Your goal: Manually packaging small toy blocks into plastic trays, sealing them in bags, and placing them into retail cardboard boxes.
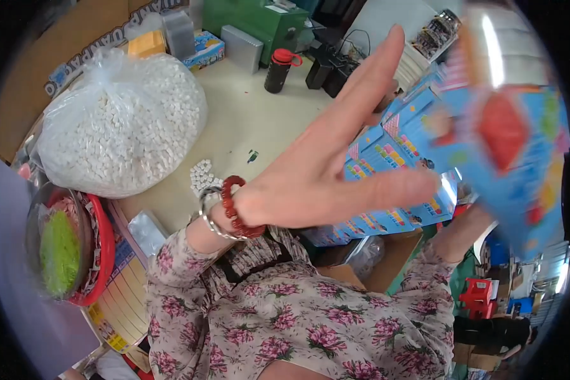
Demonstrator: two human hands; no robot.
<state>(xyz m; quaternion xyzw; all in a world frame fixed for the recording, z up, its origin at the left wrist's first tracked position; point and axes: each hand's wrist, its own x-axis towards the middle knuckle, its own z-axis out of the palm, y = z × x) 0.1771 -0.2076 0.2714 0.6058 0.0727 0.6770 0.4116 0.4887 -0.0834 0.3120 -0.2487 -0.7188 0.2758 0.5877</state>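
Observation:
My left hand [335, 158] is raised across the middle, its fingers stretched out and the thumb apart, holding nothing. A red bead bracelet [233, 206] and a silver bangle [210, 218] circle its wrist. Behind it are several light-blue printed cartons [399, 152], partly covered by the hand. At the right, close up and blurred, a blue printed box [519, 171] with a red diamond shape is held up. My right forearm [465, 234] rises to this box, which hides most of the hand holding it.
A clear bag of small white pieces [120, 126] stands at the left. Near it lie loose white pieces [204, 176] and a red basin [101, 253] with a green packet [60, 253]. Farther back are a black bottle [277, 73] and a green machine [253, 25]. An open cardboard box [392, 259] is near my lap.

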